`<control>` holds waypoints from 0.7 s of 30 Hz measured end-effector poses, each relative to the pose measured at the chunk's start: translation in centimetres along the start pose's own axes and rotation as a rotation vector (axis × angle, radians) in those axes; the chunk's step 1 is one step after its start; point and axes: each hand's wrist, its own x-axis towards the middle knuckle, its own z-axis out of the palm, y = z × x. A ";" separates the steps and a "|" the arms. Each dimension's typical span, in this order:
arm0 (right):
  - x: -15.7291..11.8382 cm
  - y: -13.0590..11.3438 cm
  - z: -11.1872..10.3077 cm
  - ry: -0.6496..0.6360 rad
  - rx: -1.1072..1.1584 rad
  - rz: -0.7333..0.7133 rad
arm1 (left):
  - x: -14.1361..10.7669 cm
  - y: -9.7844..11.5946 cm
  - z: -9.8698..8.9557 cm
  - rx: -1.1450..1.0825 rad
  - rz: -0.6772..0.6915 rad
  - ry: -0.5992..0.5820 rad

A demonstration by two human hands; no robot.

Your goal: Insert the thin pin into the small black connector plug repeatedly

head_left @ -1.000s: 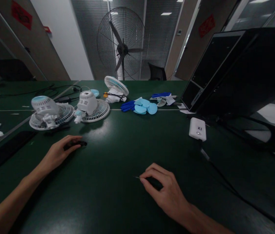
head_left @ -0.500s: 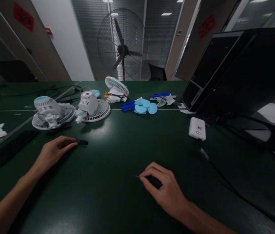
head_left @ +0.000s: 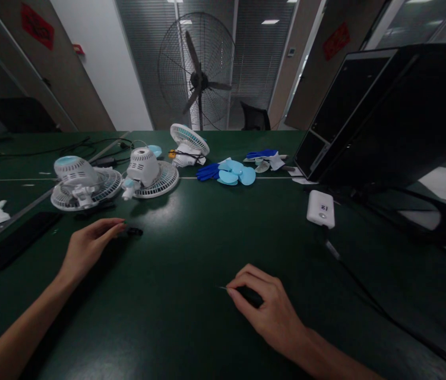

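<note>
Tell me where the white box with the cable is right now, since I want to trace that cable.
In the head view, the white box lies on the right side of the green table, just below the big black monitor.

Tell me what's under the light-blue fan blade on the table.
A blue glove lies partly tucked under the left side of the fan blade, and a bit of white material shows behind its upper edge. The blade hides whatever lies directly beneath its middle.
</note>
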 end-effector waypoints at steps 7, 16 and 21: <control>0.1 -0.2 -0.1 -0.001 -0.017 0.013 | 0.2 -0.7 0.1 -0.126 -0.042 0.041; 0.1 0.1 -0.1 -0.018 -0.024 0.011 | 0.2 -0.1 -0.1 -0.110 -0.118 0.018; 0.0 0.3 0.0 -0.023 -0.005 0.012 | -0.1 0.4 -0.3 0.053 -0.013 -0.009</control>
